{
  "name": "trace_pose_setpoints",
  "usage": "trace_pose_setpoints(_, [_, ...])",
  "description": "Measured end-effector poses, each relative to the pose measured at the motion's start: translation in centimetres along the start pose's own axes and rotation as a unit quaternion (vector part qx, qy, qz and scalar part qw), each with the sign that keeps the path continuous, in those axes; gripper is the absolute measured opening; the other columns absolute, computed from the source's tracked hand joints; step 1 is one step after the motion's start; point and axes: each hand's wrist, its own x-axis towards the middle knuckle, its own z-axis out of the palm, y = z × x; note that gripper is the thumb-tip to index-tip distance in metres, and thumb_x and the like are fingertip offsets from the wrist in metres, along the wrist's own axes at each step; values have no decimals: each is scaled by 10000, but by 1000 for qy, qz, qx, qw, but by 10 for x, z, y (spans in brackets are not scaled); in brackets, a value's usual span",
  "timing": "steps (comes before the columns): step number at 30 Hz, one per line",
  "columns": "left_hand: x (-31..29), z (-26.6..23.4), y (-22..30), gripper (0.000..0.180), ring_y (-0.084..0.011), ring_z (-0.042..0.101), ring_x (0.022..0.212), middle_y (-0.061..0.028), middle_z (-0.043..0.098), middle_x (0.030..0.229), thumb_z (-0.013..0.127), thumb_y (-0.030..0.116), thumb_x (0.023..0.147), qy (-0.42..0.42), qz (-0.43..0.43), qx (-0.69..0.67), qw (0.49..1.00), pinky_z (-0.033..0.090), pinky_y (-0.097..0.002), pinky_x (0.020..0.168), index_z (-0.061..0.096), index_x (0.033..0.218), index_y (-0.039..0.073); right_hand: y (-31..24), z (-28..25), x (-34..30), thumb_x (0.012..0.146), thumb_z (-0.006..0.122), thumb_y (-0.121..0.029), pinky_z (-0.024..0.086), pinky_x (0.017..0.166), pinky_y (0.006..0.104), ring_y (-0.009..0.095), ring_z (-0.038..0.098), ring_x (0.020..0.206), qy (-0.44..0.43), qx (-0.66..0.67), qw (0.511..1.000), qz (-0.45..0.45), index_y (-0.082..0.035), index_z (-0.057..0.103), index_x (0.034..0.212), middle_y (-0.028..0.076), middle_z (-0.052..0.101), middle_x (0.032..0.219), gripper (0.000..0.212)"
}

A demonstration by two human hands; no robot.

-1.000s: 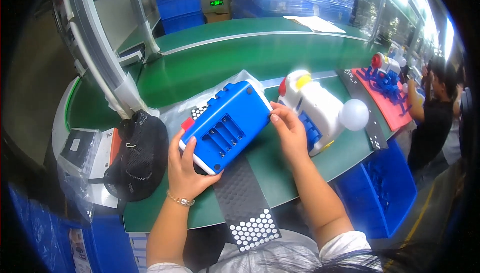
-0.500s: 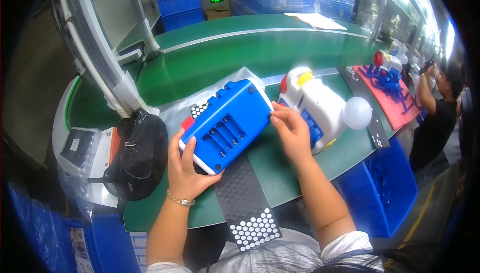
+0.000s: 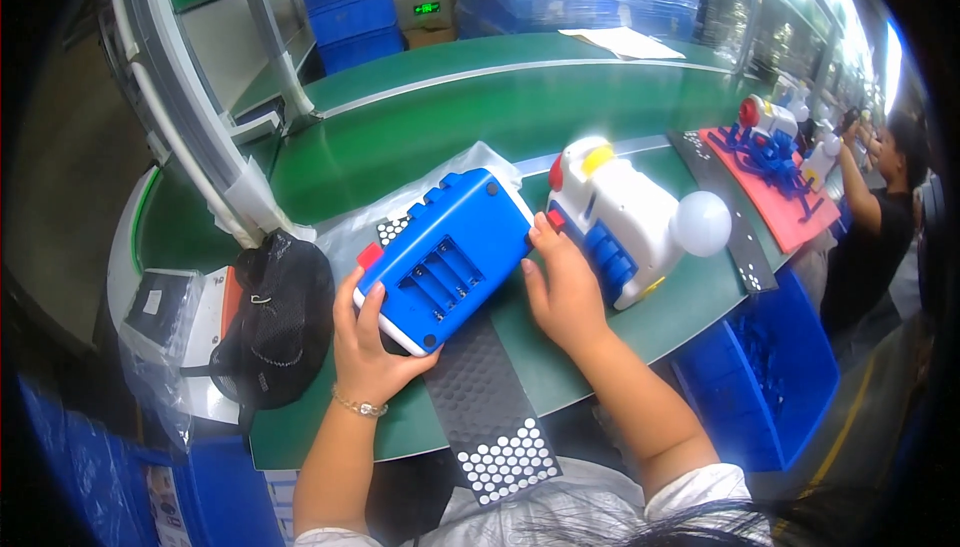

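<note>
Blue device (image 3: pixel 450 272) clasped by left grip (image 3: pixel 378 352), right grip (image 3: pixel 568 297) parted alongside; green table (image 3: pixel 405 422) below, crates (image 3: pixel 350 12) beyond

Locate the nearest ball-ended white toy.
In the head view, the white toy sits right of centre on the green table, beside the right hand, with the red mat farther right.

I see the left hand (image 3: pixel 375 352) gripping a blue casing (image 3: pixel 445 262), right hand (image 3: pixel 570 302) at its edge, 1 white toy (image 3: pixel 632 209) nearby.
</note>
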Motion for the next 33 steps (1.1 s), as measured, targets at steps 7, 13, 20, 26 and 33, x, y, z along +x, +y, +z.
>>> trace_pose_setpoints(7, [0,-1,-1,1040,-386,435,1113,-206,329,1295,840,253,435,7,-10,3,1000,443,-449,868,272,1305,194,-4,-3,-6,838,528,-131,268,1018,459,310,411,1213,-57,-219,973,-34,-25,456,1233,202,455,1275,415])
trace_pose_setpoints(13, [0,-1,-3,1038,-387,436,1112,-211,319,1302,838,257,442,7,-23,-4,1000,443,-450,868,265,1305,191,13,9,1,902,483,-217,280,1013,345,235,421,1197,-1,324,925,197,-20,405,1300,143,473,1273,451])
trace_pose_setpoints(20, [0,-1,-2,1043,-391,437,1116,-210,319,1304,838,264,448,7,-12,4,1000,447,-452,863,252,1308,197,11,12,20,906,507,-282,311,974,282,165,448,1126,-78,452,831,314,-8,414,1298,98,492,1234,488])
trace_pose_setpoints(26, [-1,1,-7,1069,-396,440,1115,-210,324,1305,846,261,421,17,3,-2,1000,440,-455,873,252,1309,214,14,12,17,904,504,-287,323,965,301,170,452,1120,-73,450,846,277,5,444,1264,101,506,1215,467])
trace_pose_setpoints(33, [-2,-4,-37,1063,-415,384,1187,-150,348,1307,846,180,375,-39,106,-74,991,344,-537,977,281,1273,234,39,16,26,898,240,-593,388,927,387,241,505,1099,-191,510,704,456,-38,447,1254,132,529,1205,691])
